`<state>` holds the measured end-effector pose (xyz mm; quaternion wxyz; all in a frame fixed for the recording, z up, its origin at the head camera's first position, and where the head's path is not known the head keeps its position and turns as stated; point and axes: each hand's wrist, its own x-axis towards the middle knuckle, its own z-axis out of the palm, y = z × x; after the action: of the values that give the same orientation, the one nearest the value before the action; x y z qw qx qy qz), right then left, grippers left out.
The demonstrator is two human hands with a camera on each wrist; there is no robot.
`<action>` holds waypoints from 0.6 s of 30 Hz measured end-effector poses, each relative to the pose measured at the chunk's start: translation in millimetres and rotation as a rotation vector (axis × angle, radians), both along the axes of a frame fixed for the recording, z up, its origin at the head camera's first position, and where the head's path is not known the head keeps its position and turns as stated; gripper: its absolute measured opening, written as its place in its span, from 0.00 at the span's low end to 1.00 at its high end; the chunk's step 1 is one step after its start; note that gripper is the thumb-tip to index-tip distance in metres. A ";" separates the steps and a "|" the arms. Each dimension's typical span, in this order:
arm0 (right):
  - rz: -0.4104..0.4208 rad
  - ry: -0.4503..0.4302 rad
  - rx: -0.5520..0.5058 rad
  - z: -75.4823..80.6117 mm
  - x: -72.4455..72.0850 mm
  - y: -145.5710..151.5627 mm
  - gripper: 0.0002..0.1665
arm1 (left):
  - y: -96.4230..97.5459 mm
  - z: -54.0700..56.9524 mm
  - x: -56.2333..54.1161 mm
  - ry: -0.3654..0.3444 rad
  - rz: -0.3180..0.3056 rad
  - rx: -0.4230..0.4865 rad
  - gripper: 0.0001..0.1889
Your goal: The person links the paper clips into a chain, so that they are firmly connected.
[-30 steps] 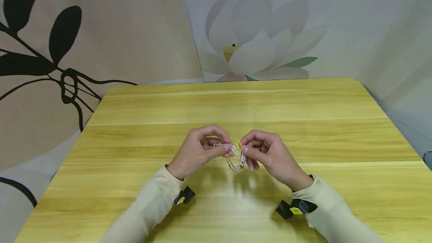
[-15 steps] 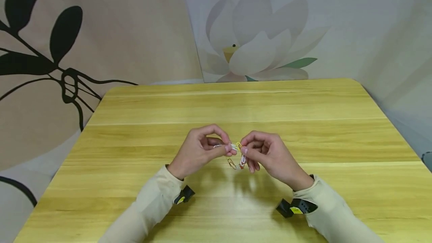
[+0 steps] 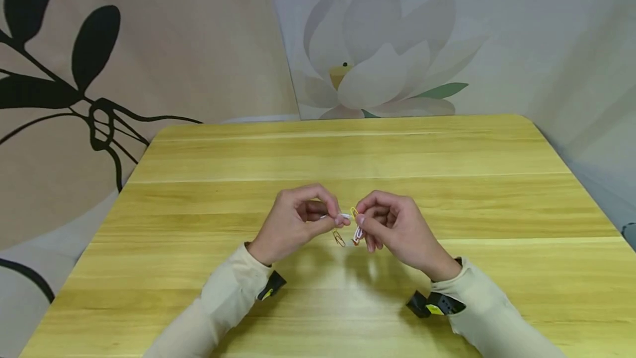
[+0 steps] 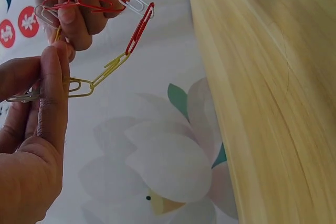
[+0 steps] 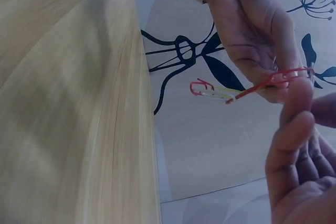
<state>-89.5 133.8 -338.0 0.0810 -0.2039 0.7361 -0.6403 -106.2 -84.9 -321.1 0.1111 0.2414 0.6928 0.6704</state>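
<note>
In the head view both hands meet over the wooden table, a chain of linked paper clips between them. My left hand (image 3: 300,214) pinches a white paper clip (image 3: 345,216) between thumb and fingers. My right hand (image 3: 397,228) pinches a yellow paper clip (image 3: 354,211) at its thumb and fingertip, the two clips close together. Whether they are hooked is too small to tell. In the left wrist view the chain loops from hand to hand through red paper clips (image 4: 100,3), a white one (image 4: 134,3) and yellow ones (image 4: 109,71). Fingers hide parts of it.
The table (image 3: 248,159) lies below both hands, its far edge against a hanging cloth (image 3: 208,43) printed with leaves and a pale flower. A black wrist camera (image 3: 272,285) sits on the left sleeve and another wrist camera (image 3: 419,304) on the right.
The left fingers have shifted over the white paper clip, and less of it shows. The hanging part of the chain has swung slightly left. The right hand has hardly moved.
</note>
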 end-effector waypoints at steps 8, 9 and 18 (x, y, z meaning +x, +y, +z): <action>-0.027 0.026 0.018 0.2 0.4 -1.7 0.04 | 0.8 1.4 1.4 0.051 0.015 -0.013 0.07; -0.031 0.027 0.021 0.2 0.6 -2.0 0.04 | 0.9 1.1 1.5 0.064 0.015 -0.018 0.07; -0.073 -0.004 0.027 2.0 2.0 -2.6 0.03 | 3.1 0.2 2.4 0.146 0.016 -0.079 0.07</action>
<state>-87.6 131.2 -335.9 0.0618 -0.1743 0.7516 -0.6331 -103.8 -81.7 -320.9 0.0644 0.2797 0.7269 0.6238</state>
